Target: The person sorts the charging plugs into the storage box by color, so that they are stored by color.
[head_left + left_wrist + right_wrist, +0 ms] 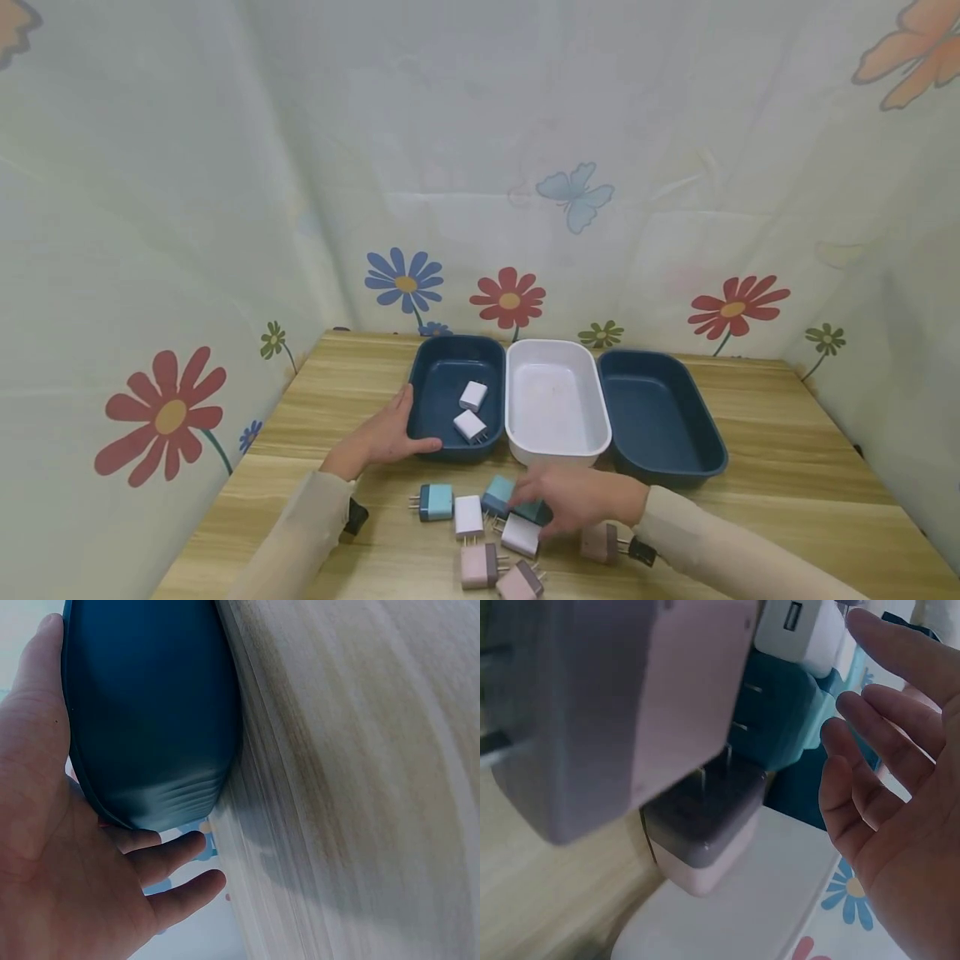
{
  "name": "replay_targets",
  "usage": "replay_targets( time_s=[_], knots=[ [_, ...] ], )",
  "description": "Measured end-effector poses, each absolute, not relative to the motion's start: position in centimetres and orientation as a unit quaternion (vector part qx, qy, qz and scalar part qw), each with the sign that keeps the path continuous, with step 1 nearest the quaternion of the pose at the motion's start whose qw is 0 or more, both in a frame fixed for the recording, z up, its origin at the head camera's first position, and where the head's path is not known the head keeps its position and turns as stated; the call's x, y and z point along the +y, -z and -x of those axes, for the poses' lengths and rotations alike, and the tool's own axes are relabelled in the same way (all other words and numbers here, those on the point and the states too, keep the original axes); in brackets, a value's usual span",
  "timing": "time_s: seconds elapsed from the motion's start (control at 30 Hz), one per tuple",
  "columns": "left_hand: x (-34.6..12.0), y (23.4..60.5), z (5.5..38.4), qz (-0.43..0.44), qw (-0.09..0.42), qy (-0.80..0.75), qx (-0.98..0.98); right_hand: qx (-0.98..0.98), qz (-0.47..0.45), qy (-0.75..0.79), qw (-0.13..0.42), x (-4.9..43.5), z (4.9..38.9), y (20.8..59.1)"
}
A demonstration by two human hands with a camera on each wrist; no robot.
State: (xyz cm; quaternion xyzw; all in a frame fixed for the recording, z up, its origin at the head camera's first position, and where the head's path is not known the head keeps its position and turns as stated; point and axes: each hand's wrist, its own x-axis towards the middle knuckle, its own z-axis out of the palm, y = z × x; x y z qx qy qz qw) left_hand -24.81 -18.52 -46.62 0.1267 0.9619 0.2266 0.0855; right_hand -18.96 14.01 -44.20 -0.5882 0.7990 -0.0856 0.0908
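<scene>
L hand (378, 435): fingers spread, touching L blue tray (457, 454) (2 white plugs (472, 396) inside). R hand (576, 497): fingers loosely bent, empty, nr white plug (521, 536) on table (787, 467) amid teal/pink plugs (478, 567); white tray (555, 396) behind.

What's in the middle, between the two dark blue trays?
A white tray. The head view shows it sitting between the dark blue tray that the left hand touches and the other dark blue tray.
</scene>
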Motion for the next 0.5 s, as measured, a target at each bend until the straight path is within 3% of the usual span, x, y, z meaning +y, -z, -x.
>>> replay_targets(
  time_s=[0.5],
  knots=[
    [-18.70,47.11,25.21,-0.131,0.081,-0.227,0.962,0.793,0.598,0.065,0.098,13.39,19.15,45.08]
  ],
)
